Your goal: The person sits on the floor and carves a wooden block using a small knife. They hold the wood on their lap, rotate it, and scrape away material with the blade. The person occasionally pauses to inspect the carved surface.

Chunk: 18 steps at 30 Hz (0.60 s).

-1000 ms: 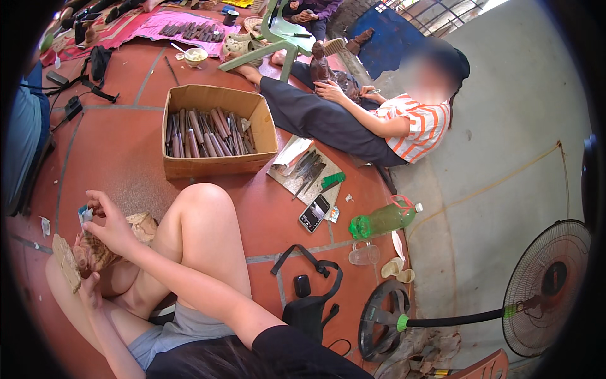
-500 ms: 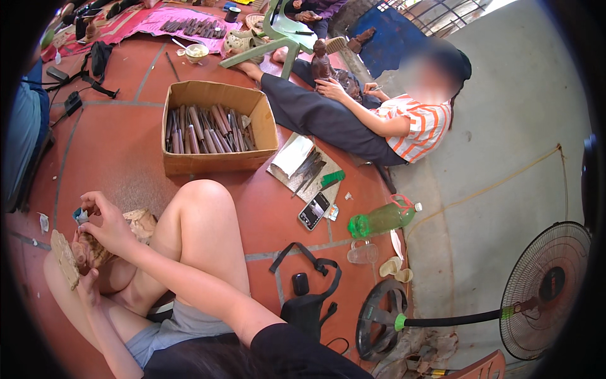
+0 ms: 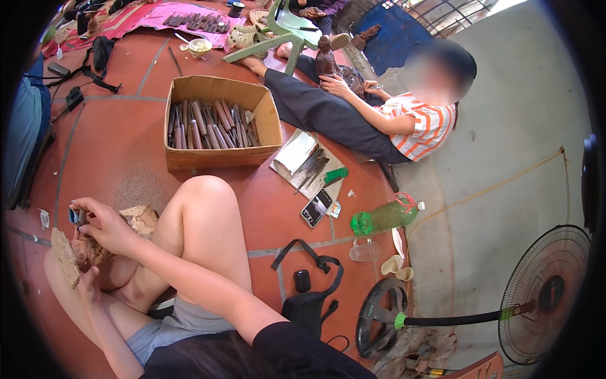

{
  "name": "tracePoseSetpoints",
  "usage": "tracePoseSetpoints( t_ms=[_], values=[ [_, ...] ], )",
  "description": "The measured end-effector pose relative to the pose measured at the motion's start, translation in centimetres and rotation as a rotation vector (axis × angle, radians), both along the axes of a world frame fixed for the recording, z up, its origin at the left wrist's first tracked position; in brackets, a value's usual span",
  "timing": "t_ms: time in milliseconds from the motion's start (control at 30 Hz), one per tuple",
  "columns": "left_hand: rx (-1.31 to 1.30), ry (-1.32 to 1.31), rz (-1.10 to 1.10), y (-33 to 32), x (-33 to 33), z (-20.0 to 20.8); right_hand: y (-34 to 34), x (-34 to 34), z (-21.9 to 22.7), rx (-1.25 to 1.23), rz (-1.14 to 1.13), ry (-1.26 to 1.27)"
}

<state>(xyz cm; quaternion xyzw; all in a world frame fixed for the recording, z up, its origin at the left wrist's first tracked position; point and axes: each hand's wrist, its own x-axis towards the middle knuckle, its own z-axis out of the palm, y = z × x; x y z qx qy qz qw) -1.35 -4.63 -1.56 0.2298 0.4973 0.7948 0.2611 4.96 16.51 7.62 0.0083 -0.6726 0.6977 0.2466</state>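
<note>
A pale brown wood carving (image 3: 140,220) with a flat, rough-edged base (image 3: 64,258) rests in my lap between my bent legs. My left hand (image 3: 89,285) is closed round its lower side, next to the base; some of the fingers are hidden behind it. Above the carving, my right hand (image 3: 106,226) pinches a small folded blue-grey piece (image 3: 76,216), which looks like sandpaper. That piece is close against the carving's upper part, and whether it touches is hard to see.
Ahead stands a cardboard box (image 3: 222,158) of wooden-handled carving tools. To the right lie a phone (image 3: 316,208), a green bottle (image 3: 385,218), a mug (image 3: 364,250), a black bag (image 3: 304,312) and a fan (image 3: 546,294). Another person (image 3: 404,123) sits opposite with a dark carved figure (image 3: 326,60).
My right hand and the folded piece have shifted slightly and tilted against the carving. My left hand keeps its hold. The whole view has moved a little.
</note>
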Motion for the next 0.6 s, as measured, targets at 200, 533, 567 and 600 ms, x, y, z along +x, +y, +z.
tracePoseSetpoints(
  t_ms=[200,533,567,600],
  values=[
    [-0.019,0.001,0.076,1.1,1.3,2.6,-0.2,-0.5,-0.8,-0.109,0.059,0.051],
    [0.206,0.304,-0.161,4.4,4.7,9.7,-0.4,-0.4,-1.0,-0.031,-0.136,-0.06],
    [0.142,0.247,-0.138,3.9,4.0,8.6,-0.3,-0.5,-1.3,-0.026,-0.166,-0.066],
    [0.082,0.188,-0.112,3.2,3.3,7.5,-0.3,-0.7,-1.6,-0.02,-0.192,-0.072]
  ],
)
